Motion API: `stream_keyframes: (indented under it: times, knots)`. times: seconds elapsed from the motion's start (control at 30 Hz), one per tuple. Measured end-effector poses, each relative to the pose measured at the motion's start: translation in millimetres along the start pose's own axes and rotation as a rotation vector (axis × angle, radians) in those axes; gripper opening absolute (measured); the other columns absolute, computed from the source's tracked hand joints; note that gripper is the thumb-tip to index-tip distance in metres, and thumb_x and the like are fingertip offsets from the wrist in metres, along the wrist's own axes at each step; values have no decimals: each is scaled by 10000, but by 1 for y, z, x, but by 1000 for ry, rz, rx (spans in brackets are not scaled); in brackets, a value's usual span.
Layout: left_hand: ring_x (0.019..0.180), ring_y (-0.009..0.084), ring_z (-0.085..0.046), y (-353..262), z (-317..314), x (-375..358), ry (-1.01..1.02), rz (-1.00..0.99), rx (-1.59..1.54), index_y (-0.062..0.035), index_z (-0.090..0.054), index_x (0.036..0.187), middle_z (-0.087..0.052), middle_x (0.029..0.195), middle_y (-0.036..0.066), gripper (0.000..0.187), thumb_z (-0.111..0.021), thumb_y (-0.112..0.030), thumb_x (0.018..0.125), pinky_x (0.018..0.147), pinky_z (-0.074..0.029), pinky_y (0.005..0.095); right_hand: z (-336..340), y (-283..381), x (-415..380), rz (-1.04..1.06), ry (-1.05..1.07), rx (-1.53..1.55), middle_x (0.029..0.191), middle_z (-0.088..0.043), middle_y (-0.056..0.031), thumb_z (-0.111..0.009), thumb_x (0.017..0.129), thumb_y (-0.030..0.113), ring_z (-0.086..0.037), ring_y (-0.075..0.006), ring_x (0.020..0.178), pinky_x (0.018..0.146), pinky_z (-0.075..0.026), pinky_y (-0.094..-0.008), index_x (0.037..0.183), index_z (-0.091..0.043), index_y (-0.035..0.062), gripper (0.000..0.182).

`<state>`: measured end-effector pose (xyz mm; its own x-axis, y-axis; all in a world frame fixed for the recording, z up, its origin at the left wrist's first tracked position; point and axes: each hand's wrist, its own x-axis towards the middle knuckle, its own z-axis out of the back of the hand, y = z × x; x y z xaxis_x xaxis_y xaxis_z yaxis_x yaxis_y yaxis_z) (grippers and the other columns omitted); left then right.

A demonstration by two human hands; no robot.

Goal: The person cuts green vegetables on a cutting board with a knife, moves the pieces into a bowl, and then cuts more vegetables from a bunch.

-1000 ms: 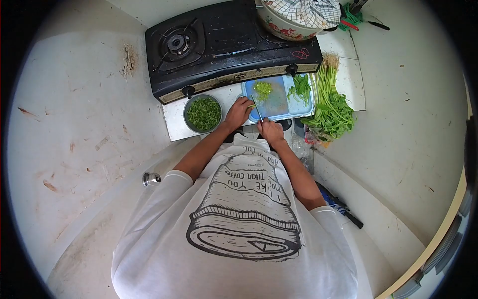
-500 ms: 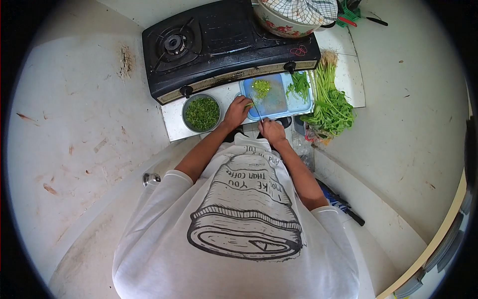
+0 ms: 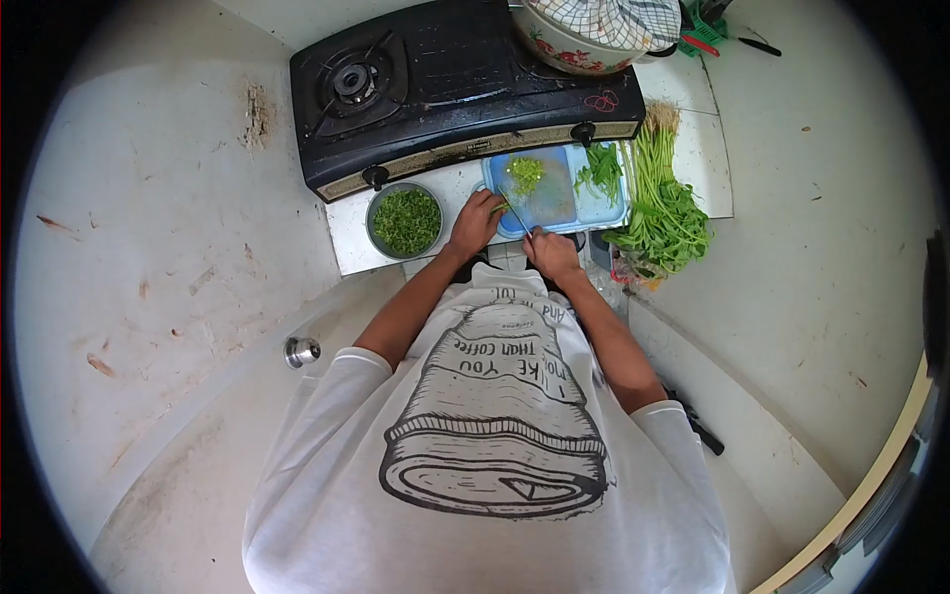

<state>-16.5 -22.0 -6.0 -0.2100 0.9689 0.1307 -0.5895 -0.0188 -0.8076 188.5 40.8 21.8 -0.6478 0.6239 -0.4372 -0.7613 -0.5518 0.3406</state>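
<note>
My right hand (image 3: 551, 253) is closed round the handle of a knife (image 3: 515, 214), whose thin blade points up and left over the blue tray (image 3: 554, 220). At the tray's left edge my left hand (image 3: 478, 220) pinches green stems (image 3: 499, 207) beside the blade. Chopped green pieces (image 3: 525, 175) lie in the tray's left section, and cut leaves (image 3: 601, 170) lie in its right section. A round bowl (image 3: 370, 234) of finely chopped greens (image 3: 407, 222) stands left of my left hand.
Behind the tray is a black gas stove (image 3: 445, 84), with a cloth-covered pot (image 3: 574, 53) on its right side. A bundle of leafy greens (image 3: 658, 213) lies right of the tray. A green basket (image 3: 705, 30) and a black-handled utensil (image 3: 760, 47) are at the back right.
The whole view has shifted slightly, so the things appear a little farther right. Both hands keep their hold at the tray, with the knife still beside the stems.
</note>
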Motion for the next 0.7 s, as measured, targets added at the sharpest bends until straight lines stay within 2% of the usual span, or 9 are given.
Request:
stream_keyframes:
  times: [0.3,0.4,0.7]
  knots:
    - [986,392,-625,-13,-1,-4,-51,107,-14,-3,-688,1061,-633,984,180,195,-703,-2,866,876,-521,461,20,-19,6,130,97,-71,830,-729,-269,-505,1041,395,-732,-450,787,745,-586,-544,1033,-645,-12,431]
    - [989,391,-622,-17,-7,-7,-91,126,-4,-3,-686,1066,-643,997,178,204,-701,2,862,881,-518,462,14,-20,25,225,-13,-35,841,-739,-251,-520,1030,394,-743,-425,807,763,-597,-515,976,-668,-17,440]
    - [1025,379,-628,-20,-20,-4,-160,150,144,-10,-693,1069,-674,1027,168,188,-725,-64,891,899,-517,457,31,-35,52,200,51,-73,850,-742,-243,-484,1044,400,-741,-416,842,796,-590,-518,977,-706,1,461]
